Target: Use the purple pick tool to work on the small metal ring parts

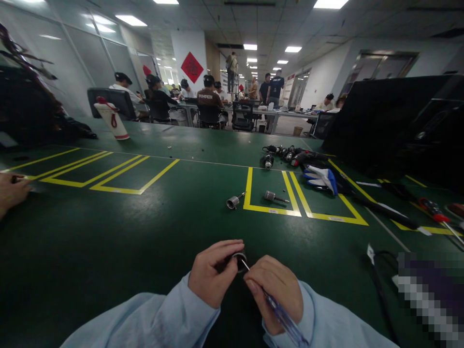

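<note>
In the head view my left hand point(215, 270) is closed round a small metal cup-shaped part point(239, 261), its open rim facing me. My right hand point(273, 287) grips a screwdriver point(284, 316) with a clear purplish handle, and the tip of its thin shaft reaches into the cup's mouth. Beyond my hands lies a similar metal cup with a shank point(233, 202), tilted on the green table. To its right, inside a yellow-taped box, is a metal cylinder with a thin shaft point(272, 196).
Dark corded tools point(286, 153) and a blue-white glove point(321, 179) lie behind the taped boxes. A red-black screwdriver point(435, 210) and a black cable point(380, 290) are at right. Another person's hand point(14, 191) rests at the left edge. A white cup point(112, 120) stands far left.
</note>
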Tool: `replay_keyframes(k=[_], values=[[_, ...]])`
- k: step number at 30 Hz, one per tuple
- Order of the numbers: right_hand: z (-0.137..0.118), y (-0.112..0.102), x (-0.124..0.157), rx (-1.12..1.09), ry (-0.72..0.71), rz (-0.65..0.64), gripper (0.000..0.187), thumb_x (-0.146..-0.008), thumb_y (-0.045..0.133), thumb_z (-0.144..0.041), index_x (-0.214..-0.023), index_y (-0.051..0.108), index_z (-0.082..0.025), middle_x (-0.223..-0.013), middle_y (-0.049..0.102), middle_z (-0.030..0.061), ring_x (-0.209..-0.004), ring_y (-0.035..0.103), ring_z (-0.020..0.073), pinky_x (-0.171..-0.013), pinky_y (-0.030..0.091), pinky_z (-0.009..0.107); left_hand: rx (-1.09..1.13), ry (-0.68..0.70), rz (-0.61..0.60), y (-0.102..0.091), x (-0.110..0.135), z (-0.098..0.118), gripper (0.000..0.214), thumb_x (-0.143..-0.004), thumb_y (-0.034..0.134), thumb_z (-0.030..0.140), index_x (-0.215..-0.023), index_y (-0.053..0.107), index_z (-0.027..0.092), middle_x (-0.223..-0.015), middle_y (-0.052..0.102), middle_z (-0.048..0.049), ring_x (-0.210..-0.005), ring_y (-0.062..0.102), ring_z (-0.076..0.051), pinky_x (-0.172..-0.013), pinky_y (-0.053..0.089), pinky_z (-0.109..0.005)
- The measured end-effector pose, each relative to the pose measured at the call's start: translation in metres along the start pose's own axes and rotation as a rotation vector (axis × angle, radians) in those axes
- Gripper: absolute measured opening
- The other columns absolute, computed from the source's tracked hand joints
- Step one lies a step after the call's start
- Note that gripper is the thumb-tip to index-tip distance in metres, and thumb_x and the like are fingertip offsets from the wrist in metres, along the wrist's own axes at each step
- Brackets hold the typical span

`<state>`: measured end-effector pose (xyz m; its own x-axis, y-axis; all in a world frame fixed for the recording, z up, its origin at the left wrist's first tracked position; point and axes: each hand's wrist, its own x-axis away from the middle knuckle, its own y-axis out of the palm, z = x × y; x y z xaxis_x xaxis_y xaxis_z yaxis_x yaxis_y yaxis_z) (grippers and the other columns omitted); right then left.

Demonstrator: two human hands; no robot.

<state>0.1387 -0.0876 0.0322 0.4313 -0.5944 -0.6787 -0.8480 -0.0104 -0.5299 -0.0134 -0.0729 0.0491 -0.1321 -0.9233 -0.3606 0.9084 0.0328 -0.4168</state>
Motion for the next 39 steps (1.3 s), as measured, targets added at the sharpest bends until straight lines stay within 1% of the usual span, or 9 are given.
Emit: replay_keyframes(k=[5,10,17,24,31,33,35,37,39], values=[[0.0,0.0,-0.003,0.011,-0.014,0.008,0.013,-0.075,0.044,-0.005,-0.076,0.052,-0.014,-0.065,0.058,0.0067,-0.061,0.05,0.0147,-0.056,0.042,0.028,-0.012,0.003,0.004,0.0,-0.001,-0.001,0.026,-0.066,0.047,0.012,-0.082,0.068,0.01,-0.087,0.067,-0.0129,-0.079,0.064,-0.02,-0.065,0.056,-0.027],[0.004,0.003,-0.002,0.004,-0.026,0.019,0.014,-0.075,0.045,-0.005,-0.08,0.054,-0.014,-0.068,0.06,0.0062,-0.063,0.051,0.0146,-0.057,0.043,0.028,-0.027,0.003,0.013,0.0,-0.002,-0.001,0.025,-0.066,0.048,0.012,-0.081,0.068,0.011,-0.086,0.068,-0.0121,-0.08,0.064,-0.02,-0.068,0.056,-0.027],[0.006,0.005,0.004,-0.018,0.006,0.019,0.014,-0.076,0.045,-0.008,-0.082,0.054,-0.016,-0.07,0.059,0.0049,-0.065,0.053,0.0147,-0.059,0.043,0.028,-0.004,-0.015,0.0,0.001,-0.001,-0.006,0.025,-0.066,0.047,0.01,-0.08,0.068,0.011,-0.087,0.068,-0.0119,-0.079,0.064,-0.02,-0.066,0.056,-0.027],[0.006,0.004,0.0,-0.015,-0.009,0.009,0.014,-0.076,0.046,-0.006,-0.082,0.054,-0.014,-0.071,0.06,0.0061,-0.066,0.052,0.0142,-0.06,0.044,0.028,-0.028,-0.01,0.018,-0.001,-0.002,-0.004,0.025,-0.066,0.049,0.01,-0.081,0.068,0.015,-0.086,0.068,-0.0082,-0.08,0.064,-0.018,-0.069,0.055,-0.026],[0.004,0.006,0.001,-0.015,0.008,0.02,0.014,-0.076,0.045,-0.007,-0.082,0.056,-0.015,-0.07,0.061,0.0055,-0.064,0.053,0.0141,-0.059,0.044,0.028,0.048,-0.062,0.002,-0.002,-0.002,-0.004,0.024,-0.064,0.048,0.008,-0.077,0.068,0.016,-0.086,0.068,-0.0069,-0.08,0.064,-0.018,-0.069,0.055,-0.027],[0.004,0.004,-0.001,-0.046,0.042,0.05,0.015,-0.076,0.044,-0.009,-0.081,0.057,-0.016,-0.069,0.061,0.0051,-0.064,0.054,0.0143,-0.06,0.044,0.028,0.09,-0.118,-0.009,-0.002,-0.002,-0.008,0.022,-0.066,0.049,0.01,-0.079,0.067,0.015,-0.086,0.067,-0.0077,-0.08,0.063,-0.018,-0.07,0.054,-0.028],[0.006,0.003,-0.003,-0.101,0.073,0.125,0.016,-0.077,0.044,-0.011,-0.079,0.059,-0.017,-0.066,0.062,0.0038,-0.061,0.055,0.0138,-0.058,0.044,0.028,0.159,-0.188,-0.025,0.0,-0.004,-0.013,0.023,-0.068,0.051,0.013,-0.086,0.064,0.013,-0.086,0.066,-0.0078,-0.079,0.063,-0.018,-0.07,0.054,-0.029],[0.011,0.001,-0.005,-0.147,0.14,0.218,0.017,-0.077,0.045,-0.013,-0.074,0.061,-0.018,-0.061,0.062,0.0023,-0.057,0.056,0.0129,-0.056,0.044,0.026,0.235,-0.227,-0.026,0.002,-0.007,-0.021,0.031,-0.065,0.056,0.016,-0.096,0.059,0.013,-0.089,0.064,-0.0076,-0.081,0.062,-0.018,-0.073,0.053,-0.031],[0.018,0.0,-0.006,-0.179,0.272,0.295,0.016,-0.076,0.047,-0.019,-0.071,0.062,-0.018,-0.06,0.063,0.0022,-0.055,0.056,0.0127,-0.054,0.044,0.025,0.293,-0.214,0.025,0.005,-0.012,-0.032,0.045,-0.06,0.06,0.015,-0.104,0.053,0.014,-0.096,0.061,-0.0076,-0.085,0.06,-0.019,-0.075,0.052,-0.033]])
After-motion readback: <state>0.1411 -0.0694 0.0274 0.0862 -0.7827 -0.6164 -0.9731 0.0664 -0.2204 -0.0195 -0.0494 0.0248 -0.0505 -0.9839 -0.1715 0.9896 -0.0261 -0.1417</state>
